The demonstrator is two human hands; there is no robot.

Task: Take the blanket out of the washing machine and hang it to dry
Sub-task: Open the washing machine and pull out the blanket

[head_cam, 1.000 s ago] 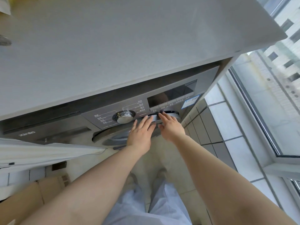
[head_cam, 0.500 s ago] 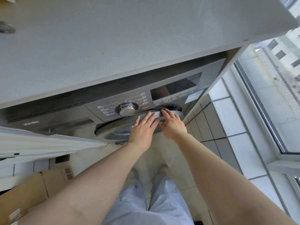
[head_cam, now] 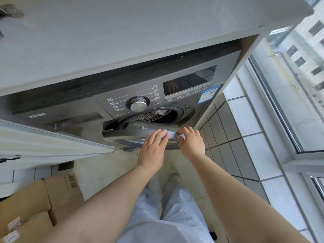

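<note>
Right hand (head_cam: 192,142) grips the door (head_cam: 140,133) edge, left hand (head_cam: 154,144) rests flat beside it; door part-open, blanket (head_cam: 160,112) inside the drum beyond.

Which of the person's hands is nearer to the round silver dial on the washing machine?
Left. The left hand rests on the grey door just below the round silver dial; the right hand grips the door's edge further right.

Bare forearms, pale blue-grey trousers (head_cam: 168,216), light shoes (head_cam: 173,178).

Grey countertop (head_cam: 122,41) overhead; tiled floor (head_cam: 245,130), bright window (head_cam: 289,81), cardboard boxes (head_cam: 35,207)
</note>
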